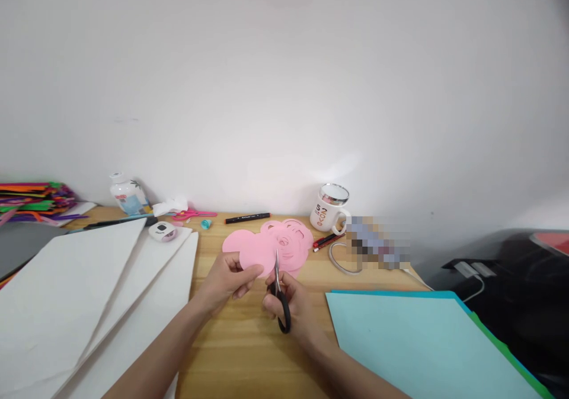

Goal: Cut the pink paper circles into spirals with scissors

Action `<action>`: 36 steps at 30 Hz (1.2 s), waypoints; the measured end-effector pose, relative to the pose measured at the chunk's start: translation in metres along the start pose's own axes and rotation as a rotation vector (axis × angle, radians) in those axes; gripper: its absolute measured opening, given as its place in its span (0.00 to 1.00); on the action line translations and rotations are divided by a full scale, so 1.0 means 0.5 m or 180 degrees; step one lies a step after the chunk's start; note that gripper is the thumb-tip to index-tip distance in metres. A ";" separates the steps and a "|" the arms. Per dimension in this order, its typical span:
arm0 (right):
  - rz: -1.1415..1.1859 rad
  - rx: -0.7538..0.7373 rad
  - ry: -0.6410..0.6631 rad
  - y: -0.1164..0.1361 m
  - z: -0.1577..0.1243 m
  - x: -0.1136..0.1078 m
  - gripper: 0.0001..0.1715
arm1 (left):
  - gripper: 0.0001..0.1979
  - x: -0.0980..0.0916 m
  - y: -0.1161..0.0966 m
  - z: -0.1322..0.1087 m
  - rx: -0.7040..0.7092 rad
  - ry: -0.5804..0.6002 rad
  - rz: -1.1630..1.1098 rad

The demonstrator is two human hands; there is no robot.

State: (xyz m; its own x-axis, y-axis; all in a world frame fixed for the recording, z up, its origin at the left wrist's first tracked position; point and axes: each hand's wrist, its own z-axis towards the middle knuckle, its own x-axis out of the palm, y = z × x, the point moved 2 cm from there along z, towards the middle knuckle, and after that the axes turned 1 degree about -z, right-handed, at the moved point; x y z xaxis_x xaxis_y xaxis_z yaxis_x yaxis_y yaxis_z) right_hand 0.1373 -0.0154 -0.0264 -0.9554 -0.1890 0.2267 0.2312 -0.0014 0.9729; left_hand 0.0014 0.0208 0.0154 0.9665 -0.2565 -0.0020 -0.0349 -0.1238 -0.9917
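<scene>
My left hand (229,277) pinches the near edge of a pink paper piece (258,251) with rounded lobes, held just above the wooden table (240,351). My right hand (296,304) grips black-handled scissors (280,298), blades pointing up into the pink paper. Behind the held piece, more pink paper (291,239) with curled cut-outs lies on the table.
Large white sheets (89,304) cover the left; light blue and green sheets (427,345) lie at right. Along the wall: a white mug (329,209), black marker (247,217), red pens (326,242), pink scissors (193,214), a white bottle (127,194), stacked coloured strips (33,200). A dark device (511,280) stands far right.
</scene>
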 end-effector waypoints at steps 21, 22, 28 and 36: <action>-0.0037 -0.0112 -0.0003 -0.001 0.003 0.002 0.18 | 0.16 0.004 0.004 0.000 0.0037 0.0084 0.0065; -0.0014 -0.0107 0.0007 -0.002 0.003 0.002 0.18 | 0.16 0.004 0.003 0.000 0.0038 0.0086 0.0087; 0.0101 -0.0008 -0.0013 -0.015 0.003 0.003 0.18 | 0.17 0.003 -0.002 -0.001 0.0017 0.0091 0.0082; 0.0072 0.0014 -0.0005 -0.008 0.000 0.001 0.17 | 0.18 0.001 -0.003 -0.001 0.0037 -0.0014 0.0006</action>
State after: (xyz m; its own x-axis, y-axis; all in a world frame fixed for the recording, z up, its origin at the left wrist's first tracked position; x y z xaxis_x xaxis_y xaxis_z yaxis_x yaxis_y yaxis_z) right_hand 0.1358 -0.0156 -0.0302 -0.9503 -0.1873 0.2488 0.2520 0.0072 0.9677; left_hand 0.0019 0.0205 0.0168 0.9676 -0.2526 -0.0044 -0.0338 -0.1121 -0.9931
